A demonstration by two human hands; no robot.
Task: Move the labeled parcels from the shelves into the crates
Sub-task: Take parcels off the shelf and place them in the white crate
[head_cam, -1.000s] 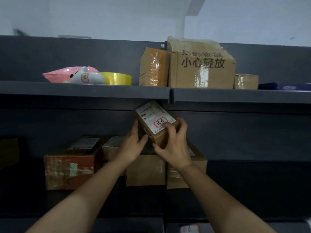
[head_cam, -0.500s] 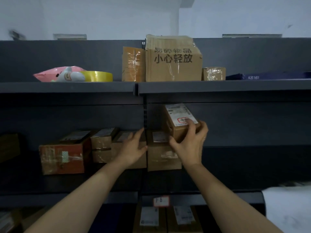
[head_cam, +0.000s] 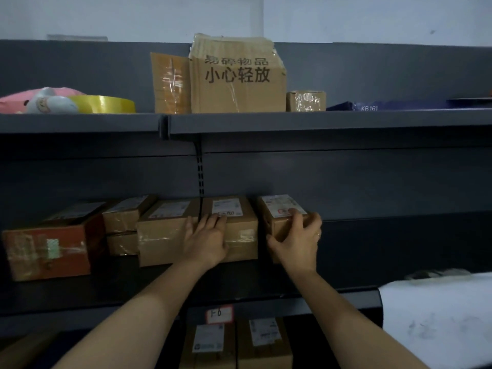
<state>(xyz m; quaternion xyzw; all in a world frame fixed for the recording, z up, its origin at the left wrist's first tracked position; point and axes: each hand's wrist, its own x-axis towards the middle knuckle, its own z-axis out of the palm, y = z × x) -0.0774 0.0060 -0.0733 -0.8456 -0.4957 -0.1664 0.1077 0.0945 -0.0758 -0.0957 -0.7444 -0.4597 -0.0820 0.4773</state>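
Middle shelf (head_cam: 332,300): your right hand (head_cam: 296,242) grips the small labeled parcel (head_cam: 279,209), fingers curled over its top. Your left hand (head_cam: 206,241) rests with straight fingers on the neighbouring parcel (head_cam: 239,235), just beside.

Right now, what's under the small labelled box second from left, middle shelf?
Another small brown taped cardboard box; its top and rear are covered, only the front shows.

Carton (head_cam: 237,86) reads 小心轻放; blue box (head_cam: 386,105) reads KB161

Parcel storeroom (labelled boxes (head_cam: 230,230), shelving (head_cam: 319,121))
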